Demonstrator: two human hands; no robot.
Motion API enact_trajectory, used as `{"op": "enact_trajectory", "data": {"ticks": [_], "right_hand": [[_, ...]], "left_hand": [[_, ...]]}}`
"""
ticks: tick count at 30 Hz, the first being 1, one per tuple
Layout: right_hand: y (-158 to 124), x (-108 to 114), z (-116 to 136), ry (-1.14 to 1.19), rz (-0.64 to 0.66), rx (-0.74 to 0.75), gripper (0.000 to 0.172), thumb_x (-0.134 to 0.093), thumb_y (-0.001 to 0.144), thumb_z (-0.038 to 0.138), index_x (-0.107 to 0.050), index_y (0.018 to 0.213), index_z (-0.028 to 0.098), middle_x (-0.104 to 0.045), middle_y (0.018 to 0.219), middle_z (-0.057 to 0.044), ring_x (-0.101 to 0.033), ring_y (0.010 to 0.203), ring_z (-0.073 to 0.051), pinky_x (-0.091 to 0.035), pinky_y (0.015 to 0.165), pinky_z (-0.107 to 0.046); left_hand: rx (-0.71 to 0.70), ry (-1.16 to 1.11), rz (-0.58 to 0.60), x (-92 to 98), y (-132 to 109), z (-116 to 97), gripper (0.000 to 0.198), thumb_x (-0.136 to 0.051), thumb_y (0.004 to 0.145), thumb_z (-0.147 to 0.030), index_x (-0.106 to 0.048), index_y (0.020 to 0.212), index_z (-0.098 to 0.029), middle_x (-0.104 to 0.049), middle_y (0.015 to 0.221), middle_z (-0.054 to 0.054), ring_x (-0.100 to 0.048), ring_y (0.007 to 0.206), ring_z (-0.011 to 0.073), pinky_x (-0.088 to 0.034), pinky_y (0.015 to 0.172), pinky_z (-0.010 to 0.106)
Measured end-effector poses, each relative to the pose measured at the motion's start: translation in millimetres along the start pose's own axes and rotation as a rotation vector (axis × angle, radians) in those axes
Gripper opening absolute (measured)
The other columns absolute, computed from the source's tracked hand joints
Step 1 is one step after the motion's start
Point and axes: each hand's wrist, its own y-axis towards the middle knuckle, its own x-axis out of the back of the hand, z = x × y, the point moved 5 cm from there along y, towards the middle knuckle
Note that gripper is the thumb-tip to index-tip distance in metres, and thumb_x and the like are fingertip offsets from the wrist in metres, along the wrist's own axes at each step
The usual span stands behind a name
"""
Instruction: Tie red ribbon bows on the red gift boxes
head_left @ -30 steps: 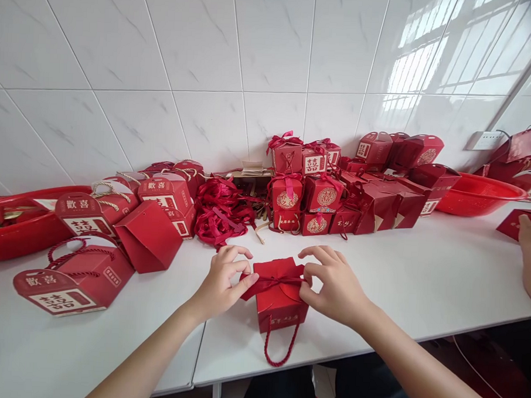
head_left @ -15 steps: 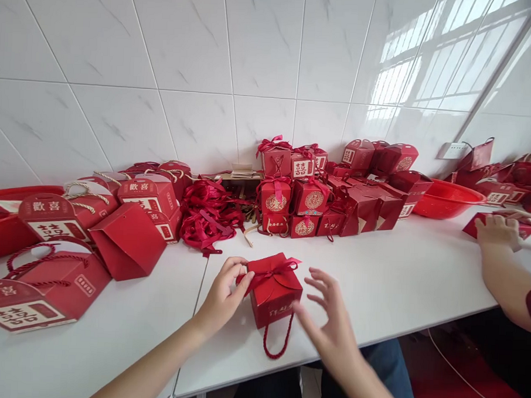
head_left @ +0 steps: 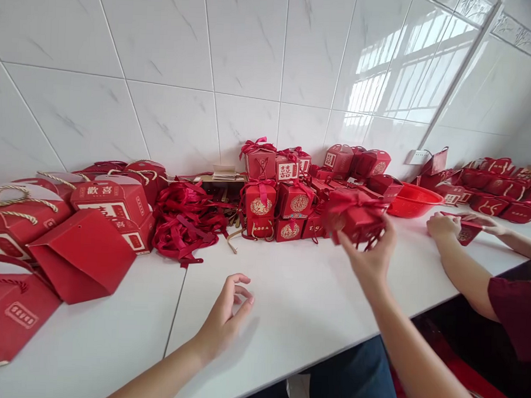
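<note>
A small red gift box [head_left: 357,217] with a ribbon bow on top is raised off the table in my right hand [head_left: 372,256], whose fingers and thumb grip its sides. Motion blurs the box, which is in front of the right part of the box stack. My left hand [head_left: 229,315] holds nothing above the white table [head_left: 214,367], its fingers loosely curled and apart from the thumb. Beyond that hand lies a heap of dark red ribbons [head_left: 187,222]. Stacked small red boxes [head_left: 261,200], some tied with bows, stand near the wall.
Larger red boxes with rope handles [head_left: 111,198] and a plain red box [head_left: 82,255] crowd the left side. A red plastic basin [head_left: 415,201] stands at the back right. Beside me, a co-worker's hands [head_left: 444,226] hold a red box [head_left: 469,231]. More boxes line the far right.
My right hand has taken hold of the bow-tied box and lifted it to the right, towards the stack. My left hand has let go of it. The view has turned rightwards.
</note>
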Motion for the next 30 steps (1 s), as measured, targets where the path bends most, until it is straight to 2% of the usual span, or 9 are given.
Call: {"op": "enact_trajectory", "data": {"ticks": [2,4,6,10,13,17,24,28,30], "right_hand": [[40.9,-9.7,-5.6,-0.049,-0.048,0.075,0.085,-0.074,0.067,0.038,-0.029,0.137,0.018,-0.04,0.131,-0.015,-0.037,0.124,-0.032,-0.033,0.104,-0.05],[70.7,-30.4,-11.7,-0.071,0.024,0.092,0.085,-0.076,0.065,0.037,-0.032,0.136,0.02,-0.037,0.131,-0.013,-0.035,0.126,-0.031,-0.032,0.105,-0.051],[87.4,-54.9,-17.8,-0.058,0.126,0.097,0.084,-0.076,0.065,0.035,-0.033,0.135,0.021,-0.032,0.134,-0.013,-0.033,0.128,-0.031,-0.032,0.106,-0.049],[91.0,-98.0,-24.2,-0.028,0.291,0.13,0.081,-0.076,0.064,0.032,-0.037,0.133,0.018,-0.031,0.135,-0.015,-0.031,0.13,-0.031,-0.03,0.109,-0.048],[83.2,-116.8,-21.3,-0.006,0.332,0.155,0.082,-0.076,0.064,0.037,-0.036,0.134,0.019,-0.036,0.132,-0.015,-0.037,0.127,-0.03,-0.033,0.107,-0.046],[71.9,-126.8,-24.9,0.002,0.317,0.063,0.085,-0.073,0.067,0.046,-0.031,0.137,0.02,-0.036,0.133,-0.015,-0.036,0.128,-0.028,-0.033,0.107,-0.047],[53.0,-130.8,-49.8,-0.081,0.32,-0.092,0.089,-0.067,0.069,0.054,-0.029,0.138,0.013,-0.035,0.131,-0.022,-0.037,0.126,-0.035,-0.036,0.103,-0.052],[53.5,-131.3,-46.6,-0.135,0.356,-0.093,0.09,-0.065,0.07,0.057,-0.03,0.14,0.013,-0.031,0.137,-0.025,-0.029,0.129,-0.044,-0.034,0.096,-0.064],[54.1,-125.1,-39.5,-0.149,0.356,-0.072,0.083,-0.061,0.074,0.055,-0.03,0.141,0.015,-0.024,0.143,-0.024,-0.021,0.133,-0.045,-0.032,0.097,-0.066]], "left_hand": [[0.057,0.012,0.024,-2.7,1.1,3.2,0.036,-0.044,0.091,-0.046,-0.033,0.118,-0.026,-0.053,0.102,0.007,-0.051,0.088,0.0201,-0.044,0.073,0.034],[0.08,0.007,0.017,-4.3,1.4,3.0,0.038,-0.045,0.09,-0.046,-0.03,0.119,-0.027,-0.05,0.102,0.007,-0.051,0.087,0.0199,-0.043,0.069,0.031],[0.101,-0.001,0.015,-5.4,0.8,2.1,0.039,-0.044,0.09,-0.045,-0.027,0.12,-0.028,-0.048,0.104,0.007,-0.05,0.087,0.0195,-0.043,0.067,0.029],[0.139,-0.004,0.042,-5.9,-1.0,1.1,0.038,-0.043,0.09,-0.044,-0.025,0.12,-0.029,-0.047,0.105,0.007,-0.047,0.089,0.0201,-0.042,0.069,0.03],[0.141,-0.031,0.064,-5.3,-1.1,0.2,0.037,-0.042,0.091,-0.043,-0.024,0.12,-0.028,-0.046,0.111,0.008,-0.048,0.093,0.0207,-0.042,0.073,0.031],[0.107,-0.066,0.056,-4.1,0.7,-2.2,0.035,-0.041,0.091,-0.042,-0.025,0.118,-0.027,-0.043,0.119,0.009,-0.049,0.096,0.0196,-0.04,0.081,0.033],[0.086,-0.074,0.057,-5.8,0.1,-1.6,0.034,-0.044,0.09,-0.04,-0.029,0.117,-0.026,-0.045,0.119,0.01,-0.05,0.095,0.0188,-0.04,0.083,0.034],[0.095,-0.065,0.056,-3.2,2.1,3.2,0.036,-0.045,0.09,-0.041,-0.031,0.119,-0.026,-0.05,0.105,0.007,-0.05,0.094,0.0202,-0.042,0.079,0.034],[0.121,-0.045,0.045,-0.8,1.6,5.1,0.039,-0.046,0.09,-0.043,-0.032,0.121,-0.026,-0.052,0.1,0.007,-0.05,0.095,0.0221,-0.044,0.077,0.035]]}}
